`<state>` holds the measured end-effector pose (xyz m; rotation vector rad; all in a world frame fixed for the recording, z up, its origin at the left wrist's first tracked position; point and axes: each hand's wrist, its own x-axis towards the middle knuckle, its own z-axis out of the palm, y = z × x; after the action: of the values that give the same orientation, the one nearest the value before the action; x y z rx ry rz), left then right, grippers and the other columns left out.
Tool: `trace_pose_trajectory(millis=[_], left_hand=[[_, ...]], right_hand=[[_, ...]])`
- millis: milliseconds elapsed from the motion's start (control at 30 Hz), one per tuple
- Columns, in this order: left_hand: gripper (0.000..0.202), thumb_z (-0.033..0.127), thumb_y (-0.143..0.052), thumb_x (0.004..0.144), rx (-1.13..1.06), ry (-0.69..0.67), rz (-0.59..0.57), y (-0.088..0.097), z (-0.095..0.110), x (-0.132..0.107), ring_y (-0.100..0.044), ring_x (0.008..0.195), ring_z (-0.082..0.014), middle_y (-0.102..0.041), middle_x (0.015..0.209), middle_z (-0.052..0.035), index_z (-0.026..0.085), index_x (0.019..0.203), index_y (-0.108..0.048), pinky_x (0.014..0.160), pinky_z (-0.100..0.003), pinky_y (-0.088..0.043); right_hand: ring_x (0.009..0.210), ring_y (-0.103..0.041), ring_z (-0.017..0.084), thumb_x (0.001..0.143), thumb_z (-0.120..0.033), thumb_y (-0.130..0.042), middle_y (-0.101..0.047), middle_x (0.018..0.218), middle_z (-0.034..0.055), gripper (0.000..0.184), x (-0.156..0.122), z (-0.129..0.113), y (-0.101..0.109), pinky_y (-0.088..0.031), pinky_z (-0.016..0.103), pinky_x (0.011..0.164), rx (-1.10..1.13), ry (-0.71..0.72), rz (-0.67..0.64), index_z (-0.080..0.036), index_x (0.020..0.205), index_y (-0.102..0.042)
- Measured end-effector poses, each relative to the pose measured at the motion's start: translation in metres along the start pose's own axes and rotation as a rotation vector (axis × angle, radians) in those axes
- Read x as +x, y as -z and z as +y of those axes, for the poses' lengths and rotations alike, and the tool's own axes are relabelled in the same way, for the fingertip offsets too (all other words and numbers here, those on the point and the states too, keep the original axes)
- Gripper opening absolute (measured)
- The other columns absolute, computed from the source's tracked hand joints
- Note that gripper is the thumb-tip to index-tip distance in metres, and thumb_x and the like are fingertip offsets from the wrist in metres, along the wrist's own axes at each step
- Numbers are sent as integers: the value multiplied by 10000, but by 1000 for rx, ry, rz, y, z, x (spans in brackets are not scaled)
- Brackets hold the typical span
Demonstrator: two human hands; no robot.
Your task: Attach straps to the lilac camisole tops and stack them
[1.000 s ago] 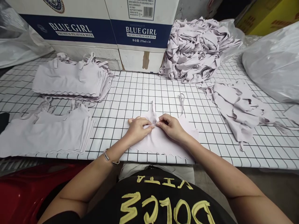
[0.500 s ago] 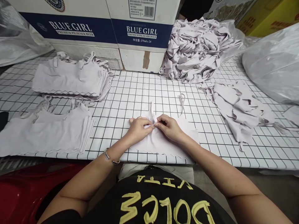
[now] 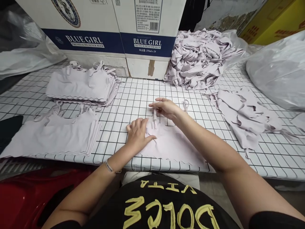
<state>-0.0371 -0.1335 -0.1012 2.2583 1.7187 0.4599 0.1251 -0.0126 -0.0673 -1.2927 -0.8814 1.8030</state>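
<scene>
A pale lilac strappy camisole top [image 3: 171, 143] lies flat on the table before me, its hem toward me. My left hand [image 3: 138, 135] rests on its left edge, fingers and thumb spread. Over the top of the left strap [image 3: 155, 119] is my right hand [image 3: 166, 108], its fingers stretched out and apart from the left hand. Whether the right fingertips touch the strap I cannot tell. The right strap [image 3: 186, 104] forms a loop beyond my right forearm, which covers part of the top.
Two stacks of similar tops, a far one [image 3: 78, 84] and a near one [image 3: 59, 135], lie at left. A beer carton [image 3: 147, 65] stands behind. A heap of lilac pieces [image 3: 200, 60], a loose pile [image 3: 245, 117] and a plastic bag [image 3: 278, 70] are at right.
My hands, earlier pinching together at the left strap's base, have parted. The left now lies spread on the fabric; the right has moved away from me to the strap's upper end.
</scene>
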Motion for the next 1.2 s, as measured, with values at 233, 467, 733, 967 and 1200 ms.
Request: trace_pose_trajectory(millis=[233, 467, 733, 967, 1200], left_hand=[[684, 583, -354, 954, 267, -291, -139, 1, -16, -65, -200, 1457, -287, -234, 1589, -83, 231, 1525, -219, 1135, -549, -139], [667, 593, -289, 966, 336, -199, -186, 13, -31, -78, -297, 1427, -302, -272, 1561, -104, 182, 1490, -327, 1101, -578, -226], [437, 419, -374, 996, 137, -468, -126, 30, 10, -33, -573, 1195, -289, -634, 1280, -142, 143, 1220, -627, 1092, -572, -260], [631, 553, -346, 968, -89, -1191, -558, -31, 116, 51, -202, 1469, -262, -309, 1557, -77, 170, 1468, -372, 1184, -534, -136], [784, 656, -316, 925, -79, -1156, -632, -53, 117, 51, -46, 1495, -250, -149, 1603, -94, 162, 1528, -224, 1187, -537, 46]], right_hand=[[684, -648, 150, 825, -69, -626, -667, 782, 41, 352, 45, -19, 0, -549, 296, 654, -163, -77, -63, -183, 1112, -459], [888, -643, 268, 908, -418, -550, -690, 840, 71, 259, -37, -11, 61, -476, 474, 859, -1145, 562, 296, -221, 1059, -625], [1048, -593, 257, 914, -365, -519, -668, 1111, 93, 247, -145, 71, 155, -464, 451, 925, -1103, 768, 484, -238, 1090, -636], [1296, -400, 325, 785, -129, -598, -520, 1392, 76, 244, -57, -13, 185, -266, 556, 1059, -1495, 707, 216, -245, 965, -716], [926, -581, 259, 768, -452, -664, -690, 831, 55, 259, -32, -93, 173, -367, 456, 943, -1695, 72, -314, -197, 724, -668]])
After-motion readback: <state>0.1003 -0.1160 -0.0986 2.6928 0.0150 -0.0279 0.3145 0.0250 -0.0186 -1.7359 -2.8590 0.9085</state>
